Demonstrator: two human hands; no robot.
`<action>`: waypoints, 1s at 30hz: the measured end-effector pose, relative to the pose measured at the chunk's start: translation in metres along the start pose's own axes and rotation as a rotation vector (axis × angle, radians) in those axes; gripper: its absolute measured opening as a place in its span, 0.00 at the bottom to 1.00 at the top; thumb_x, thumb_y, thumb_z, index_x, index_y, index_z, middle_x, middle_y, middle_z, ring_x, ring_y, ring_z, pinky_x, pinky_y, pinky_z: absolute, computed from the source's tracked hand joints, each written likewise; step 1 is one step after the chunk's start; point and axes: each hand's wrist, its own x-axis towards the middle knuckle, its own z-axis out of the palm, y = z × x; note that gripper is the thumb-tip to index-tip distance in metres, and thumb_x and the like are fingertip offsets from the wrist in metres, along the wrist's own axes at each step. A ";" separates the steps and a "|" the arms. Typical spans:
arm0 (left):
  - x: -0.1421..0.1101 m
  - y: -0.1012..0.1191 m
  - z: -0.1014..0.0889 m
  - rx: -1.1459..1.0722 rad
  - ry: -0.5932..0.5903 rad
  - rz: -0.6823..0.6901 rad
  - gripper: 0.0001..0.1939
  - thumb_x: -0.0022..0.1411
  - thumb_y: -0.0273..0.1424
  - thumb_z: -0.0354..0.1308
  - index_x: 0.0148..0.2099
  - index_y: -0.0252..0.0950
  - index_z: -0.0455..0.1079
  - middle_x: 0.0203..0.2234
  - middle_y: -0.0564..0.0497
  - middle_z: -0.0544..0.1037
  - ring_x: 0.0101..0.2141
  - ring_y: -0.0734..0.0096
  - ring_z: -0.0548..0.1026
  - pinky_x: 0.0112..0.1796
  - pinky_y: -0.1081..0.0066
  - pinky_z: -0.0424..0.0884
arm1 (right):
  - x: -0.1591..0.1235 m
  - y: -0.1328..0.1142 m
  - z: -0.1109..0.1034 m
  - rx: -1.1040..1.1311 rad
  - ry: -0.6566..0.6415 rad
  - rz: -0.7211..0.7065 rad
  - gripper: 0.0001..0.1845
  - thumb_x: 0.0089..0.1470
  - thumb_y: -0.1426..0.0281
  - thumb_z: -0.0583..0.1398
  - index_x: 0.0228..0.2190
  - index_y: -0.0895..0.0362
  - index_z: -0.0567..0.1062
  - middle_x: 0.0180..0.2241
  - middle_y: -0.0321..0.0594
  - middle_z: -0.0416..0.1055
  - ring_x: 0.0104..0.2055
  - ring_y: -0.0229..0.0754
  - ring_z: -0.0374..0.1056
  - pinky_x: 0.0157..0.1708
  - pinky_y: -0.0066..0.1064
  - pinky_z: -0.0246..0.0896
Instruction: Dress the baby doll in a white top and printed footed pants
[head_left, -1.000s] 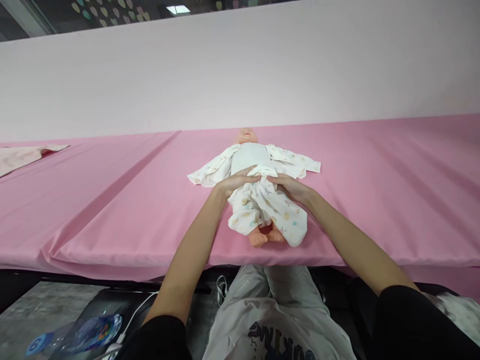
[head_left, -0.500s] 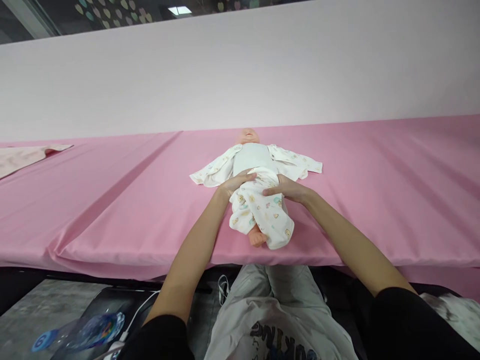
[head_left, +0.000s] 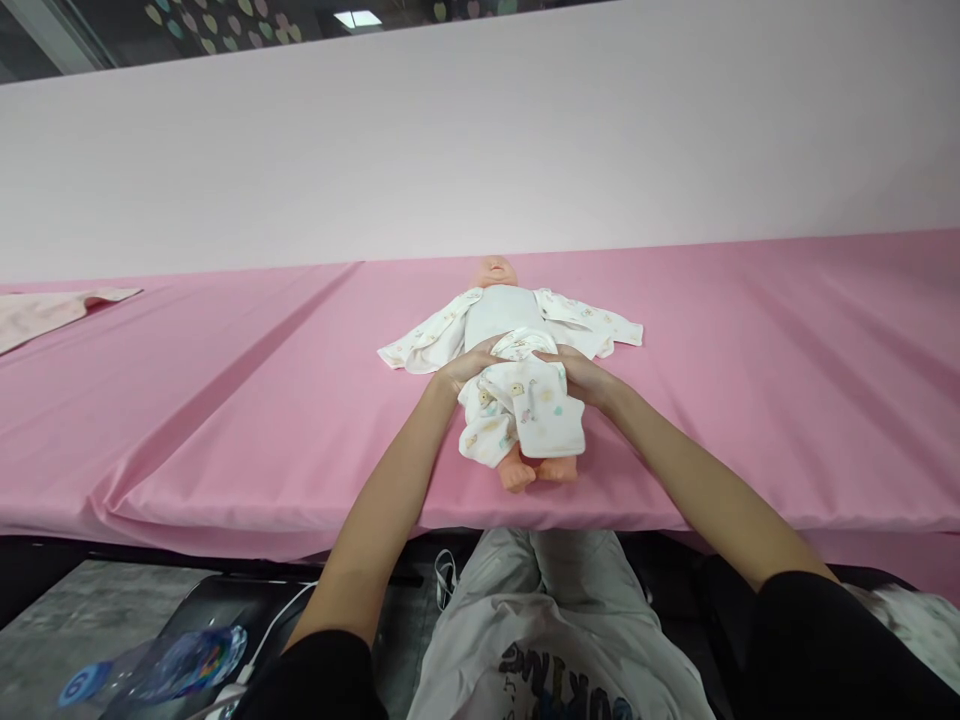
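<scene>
A baby doll [head_left: 504,308] lies on its back on the pink cloth, head toward the wall, feet toward me. It wears a white printed jacket [head_left: 441,331] with sleeves spread to both sides. White printed baby pants [head_left: 536,400] cover its legs, bunched at the waist, and both bare feet show below the hems. My left hand [head_left: 474,364] grips the waistband from the left side, its fingertips partly hidden by fabric. On the right side of the waistband, my right hand [head_left: 576,370] is closed on the pants, with its thumb lying over them.
The pink cloth [head_left: 247,410] covers a long table against a white wall [head_left: 465,140]. A pale folded cloth [head_left: 56,312] lies at the far left. Below the front edge, a plastic bottle [head_left: 165,667] and a white cable [head_left: 281,620] rest on a dark chair.
The right pant leg has been drawn up, so the foot it covered now shows. My right thumb has moved up toward the waistband, while my left hand stays nearly in place.
</scene>
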 end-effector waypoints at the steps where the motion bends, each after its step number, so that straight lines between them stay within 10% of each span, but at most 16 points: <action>1: 0.000 0.001 0.002 0.000 0.004 0.000 0.37 0.41 0.19 0.66 0.56 0.31 0.65 0.42 0.41 0.79 0.44 0.54 0.76 0.47 0.64 0.71 | -0.001 0.000 0.000 0.001 0.001 -0.002 0.15 0.45 0.65 0.67 0.33 0.61 0.74 0.29 0.41 0.76 0.28 0.39 0.70 0.27 0.27 0.67; 14: -0.003 0.006 0.008 0.063 -0.048 -0.039 0.41 0.40 0.23 0.68 0.59 0.34 0.62 0.46 0.41 0.77 0.47 0.54 0.74 0.48 0.63 0.68 | -0.013 -0.009 0.008 -0.023 -0.155 0.008 0.22 0.40 0.72 0.69 0.40 0.61 0.74 0.35 0.43 0.76 0.36 0.44 0.73 0.37 0.33 0.70; 30: 0.005 0.000 0.005 0.005 0.001 0.014 0.36 0.42 0.20 0.65 0.56 0.33 0.65 0.42 0.42 0.79 0.44 0.54 0.77 0.46 0.63 0.70 | -0.011 -0.005 0.008 -0.033 0.079 -0.013 0.19 0.44 0.67 0.68 0.39 0.59 0.74 0.34 0.41 0.76 0.33 0.42 0.72 0.32 0.30 0.70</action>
